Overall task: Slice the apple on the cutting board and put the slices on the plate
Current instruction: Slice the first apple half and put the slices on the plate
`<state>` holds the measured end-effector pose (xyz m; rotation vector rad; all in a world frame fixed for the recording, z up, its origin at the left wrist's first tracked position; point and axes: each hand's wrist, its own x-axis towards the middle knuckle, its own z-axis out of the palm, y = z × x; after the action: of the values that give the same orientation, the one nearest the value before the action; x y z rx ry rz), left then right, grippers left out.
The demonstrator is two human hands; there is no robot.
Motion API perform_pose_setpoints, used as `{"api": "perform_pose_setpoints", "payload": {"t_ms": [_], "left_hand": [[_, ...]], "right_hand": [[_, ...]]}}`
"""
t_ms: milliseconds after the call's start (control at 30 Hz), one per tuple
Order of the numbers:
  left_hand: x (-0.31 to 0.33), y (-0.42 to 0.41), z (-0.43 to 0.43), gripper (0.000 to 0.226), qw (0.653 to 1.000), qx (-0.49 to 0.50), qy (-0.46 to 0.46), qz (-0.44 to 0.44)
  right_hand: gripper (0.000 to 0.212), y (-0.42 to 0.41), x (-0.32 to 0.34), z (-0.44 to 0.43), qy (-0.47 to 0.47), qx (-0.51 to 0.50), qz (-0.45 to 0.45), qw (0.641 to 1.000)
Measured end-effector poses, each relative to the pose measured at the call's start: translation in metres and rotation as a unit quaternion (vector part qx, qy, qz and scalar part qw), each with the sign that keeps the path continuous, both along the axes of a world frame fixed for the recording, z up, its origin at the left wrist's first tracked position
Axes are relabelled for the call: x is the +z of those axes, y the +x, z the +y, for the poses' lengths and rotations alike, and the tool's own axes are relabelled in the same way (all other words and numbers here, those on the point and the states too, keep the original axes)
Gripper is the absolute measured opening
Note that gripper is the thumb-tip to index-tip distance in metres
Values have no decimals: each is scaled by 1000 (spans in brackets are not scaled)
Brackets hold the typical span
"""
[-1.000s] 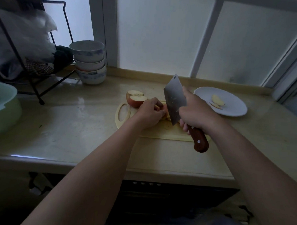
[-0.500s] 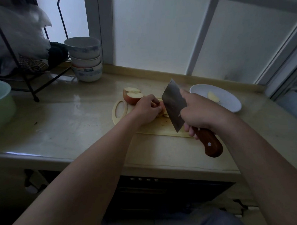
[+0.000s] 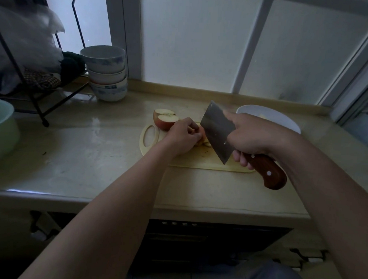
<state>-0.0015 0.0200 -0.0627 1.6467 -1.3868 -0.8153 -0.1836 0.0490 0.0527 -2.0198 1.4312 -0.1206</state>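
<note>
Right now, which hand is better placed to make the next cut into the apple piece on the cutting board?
The right hand: it grips the wooden-handled steel cleaver, blade beside the red apple piece that the left hand holds on the pale cutting board.

Left hand [image 3: 182, 137] and cleaver [image 3: 217, 133] hide most of the apple piece [image 3: 203, 137]. Right hand [image 3: 254, 137] blocks half the plate [image 3: 284, 120] behind it.

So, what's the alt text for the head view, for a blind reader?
A right hand holds a cleaver beside an apple piece that the left hand steadies on a board; a plate sits beyond.
</note>
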Motion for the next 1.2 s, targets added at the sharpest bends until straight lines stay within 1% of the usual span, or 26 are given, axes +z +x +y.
{"api": "perform_pose_setpoints", "payload": {"t_ms": [133,367,567,800,900,1000,1133,1200], "left_hand": [[1,-1,1,23,1000,-4,-3,3],[-2,1,1,12,1000,3,-12,15],[-3,0,0,11,1000,9,-24,13],[-5,0,-2,15,999,14,-31,28],[-5,-1,-1,12,999,13,-34,28],[-3,-1,0,13,999,13,-27,28],[0,-1,3,13,999,12,-14,31],[1,0,3,14,1000,4,-6,30]], "right_hand": [[91,-7,-7,2,6,-11,-13,1000],[93,3,-14,9,-5,-10,-20,1000],[95,17,-27,4,-19,-8,-24,1000],[97,29,-39,-9,-28,-4,-13,1000],[97,30,-39,-13,-31,-1,-1,1000],[96,26,-39,-16,-20,-6,2,1000],[80,13,-32,-18,-1,-21,-48,999],[83,7,-29,-17,-22,-39,-73,996]]}}
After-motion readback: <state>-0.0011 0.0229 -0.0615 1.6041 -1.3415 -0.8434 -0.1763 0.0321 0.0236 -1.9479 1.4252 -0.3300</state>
